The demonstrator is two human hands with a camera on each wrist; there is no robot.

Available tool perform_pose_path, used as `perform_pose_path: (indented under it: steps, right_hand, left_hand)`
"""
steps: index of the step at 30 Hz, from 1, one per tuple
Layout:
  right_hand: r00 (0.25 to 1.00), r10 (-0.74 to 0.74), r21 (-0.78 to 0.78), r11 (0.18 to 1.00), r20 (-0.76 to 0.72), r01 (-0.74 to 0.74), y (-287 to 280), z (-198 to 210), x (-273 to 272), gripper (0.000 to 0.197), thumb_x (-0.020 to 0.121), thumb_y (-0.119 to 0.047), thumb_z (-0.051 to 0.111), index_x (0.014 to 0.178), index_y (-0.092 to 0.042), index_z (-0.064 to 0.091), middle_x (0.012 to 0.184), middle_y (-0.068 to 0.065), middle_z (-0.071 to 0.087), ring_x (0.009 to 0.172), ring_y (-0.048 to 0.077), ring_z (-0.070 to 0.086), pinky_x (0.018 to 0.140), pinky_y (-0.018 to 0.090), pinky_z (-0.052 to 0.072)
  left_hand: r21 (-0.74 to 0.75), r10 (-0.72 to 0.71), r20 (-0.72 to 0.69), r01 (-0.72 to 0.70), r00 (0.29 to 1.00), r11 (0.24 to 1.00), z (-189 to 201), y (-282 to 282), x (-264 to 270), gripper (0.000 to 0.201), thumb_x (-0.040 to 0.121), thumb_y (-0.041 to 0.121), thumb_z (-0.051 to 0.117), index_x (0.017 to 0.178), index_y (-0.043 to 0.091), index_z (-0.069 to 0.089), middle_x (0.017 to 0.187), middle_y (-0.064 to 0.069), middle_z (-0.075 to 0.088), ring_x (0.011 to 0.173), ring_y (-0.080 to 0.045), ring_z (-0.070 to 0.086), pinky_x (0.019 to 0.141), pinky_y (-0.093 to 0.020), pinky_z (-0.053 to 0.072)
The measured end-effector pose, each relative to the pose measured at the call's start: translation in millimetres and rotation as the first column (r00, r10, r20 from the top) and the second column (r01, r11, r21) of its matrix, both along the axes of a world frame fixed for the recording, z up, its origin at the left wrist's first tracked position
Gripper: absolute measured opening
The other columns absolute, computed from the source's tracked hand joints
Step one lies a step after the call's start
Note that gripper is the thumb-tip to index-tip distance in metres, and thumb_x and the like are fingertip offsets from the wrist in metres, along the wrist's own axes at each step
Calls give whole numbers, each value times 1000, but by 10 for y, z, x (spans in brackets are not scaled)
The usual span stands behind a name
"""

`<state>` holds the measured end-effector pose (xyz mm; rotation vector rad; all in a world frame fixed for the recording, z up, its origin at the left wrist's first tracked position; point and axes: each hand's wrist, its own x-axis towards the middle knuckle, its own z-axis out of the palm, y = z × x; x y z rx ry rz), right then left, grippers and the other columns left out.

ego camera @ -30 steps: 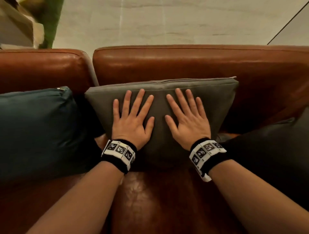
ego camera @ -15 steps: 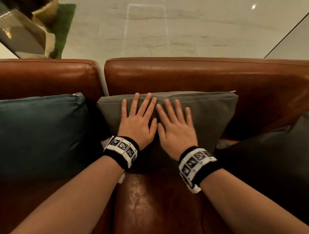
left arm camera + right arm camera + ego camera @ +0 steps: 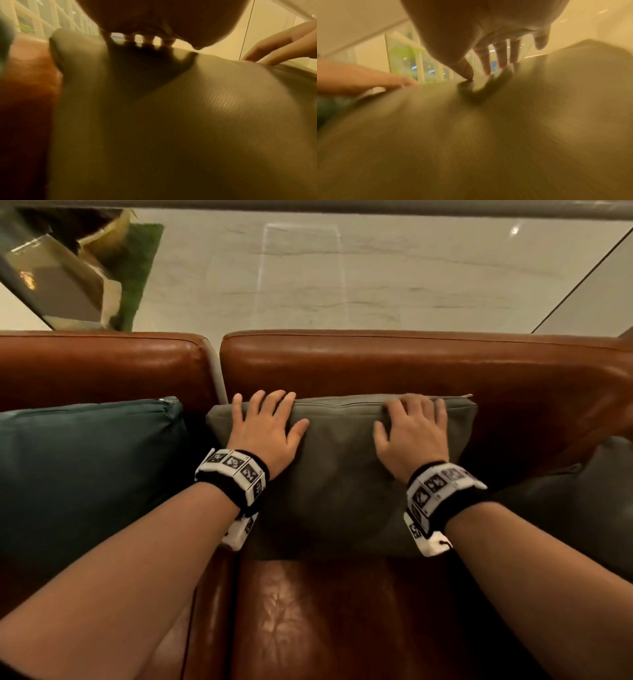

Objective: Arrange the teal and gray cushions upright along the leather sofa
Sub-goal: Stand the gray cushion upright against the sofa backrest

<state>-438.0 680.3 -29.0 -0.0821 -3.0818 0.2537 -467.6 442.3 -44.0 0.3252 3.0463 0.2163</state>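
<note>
A gray cushion [image 3: 342, 474] stands upright against the brown leather sofa backrest [image 3: 376, 364]. My left hand [image 3: 263, 426] lies flat on its upper left part, fingers reaching the top seam. My right hand [image 3: 411, 433] lies on its upper right part, fingers [image 3: 501, 54] fairly straight and pressing the top edge. The left wrist view shows the gray fabric [image 3: 188, 121] dented under my left fingers [image 3: 147, 40]. A teal cushion [image 3: 85, 474] stands upright to the left, against the neighbouring backrest.
A dark gray cushion [image 3: 565, 508] leans at the right of the seat. Bare leather seat [image 3: 325, 611] lies in front of the gray cushion. Behind the sofa there is pale marble floor [image 3: 342, 268], with a green mat [image 3: 137, 268] at the far left.
My hands slid apart from the middle of the gray cushion and up to its top edge. The head view has tilted, showing more floor behind the sofa.
</note>
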Motion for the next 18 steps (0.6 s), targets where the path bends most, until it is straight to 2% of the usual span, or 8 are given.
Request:
perform_pose_path:
  steps: [3, 4, 6, 7, 9, 11, 14, 18]
  right_hand:
    - [988, 87, -81, 994, 126, -77, -97, 105, -251, 50, 97, -42, 48, 144, -24, 42, 149, 2, 43, 143, 23, 31, 121, 49, 11]
    - [981, 87, -81, 994, 171, -74, -93, 137, -314, 48, 97, -42, 50, 142, -25, 46, 146, 1, 49, 139, 23, 37, 121, 47, 15]
    - [983, 57, -77, 996, 174, -44, -86, 203, -372, 36, 93, -43, 57, 126, -28, 61, 126, 0, 64, 123, 24, 53, 113, 45, 31]
    - [988, 33, -87, 996, 154, -20, -85, 233, -378, 30, 92, -43, 60, 117, -29, 67, 116, -1, 68, 115, 24, 58, 107, 43, 38]
    - [991, -16, -113, 993, 136, 31, -77, 279, -369, 21, 91, -41, 63, 106, -28, 71, 107, -2, 70, 107, 23, 61, 99, 42, 43]
    - [989, -53, -124, 990, 141, 71, -65, 311, -356, 20, 91, -40, 63, 104, -28, 72, 107, -2, 70, 107, 24, 61, 98, 42, 42]
    - [987, -56, -112, 991, 149, 73, -64, 319, -339, 22, 93, -40, 61, 108, -27, 72, 109, -2, 70, 108, 24, 60, 98, 42, 41]
    - [998, 25, -91, 996, 64, -19, -92, 269, -268, 26, 94, -44, 57, 111, -30, 71, 109, -3, 71, 109, 23, 60, 96, 41, 44]
  left_hand:
    - [83, -41, 63, 36, 997, 996, 44, 175, -154, 51, 97, 50, 31, 144, 31, 35, 150, 7, 39, 144, -21, 25, 120, -50, 0]
    - [134, -24, 83, 13, 996, 991, 58, 205, -198, 45, 96, 48, 39, 138, 32, 43, 143, 8, 47, 140, -21, 33, 119, -50, 4]
    - [219, 48, 88, -67, 995, 973, 97, 234, -262, 27, 90, 43, 54, 115, 35, 59, 122, 8, 61, 125, -23, 48, 116, -48, 16]
    - [235, 91, 85, -108, 992, 966, 121, 248, -280, 17, 87, 41, 59, 103, 36, 61, 113, 8, 63, 119, -24, 51, 112, -46, 22]
    - [239, 144, 90, -162, 985, 957, 162, 298, -272, 5, 85, 36, 62, 87, 35, 58, 105, 8, 62, 114, -25, 51, 108, -44, 25]
    - [247, 150, 85, -167, 985, 955, 175, 353, -248, 6, 87, 36, 61, 86, 35, 55, 105, 9, 60, 115, -25, 49, 109, -47, 23]
    - [234, 113, 121, -139, 986, 962, 184, 399, -222, 14, 89, 49, 53, 100, 41, 58, 106, 11, 53, 120, -23, 44, 111, -54, 19]
    - [183, 112, 129, -135, 985, 974, 229, 375, -270, 17, 89, 52, 55, 95, 40, 65, 96, 12, 48, 118, -24, 47, 105, -55, 27]
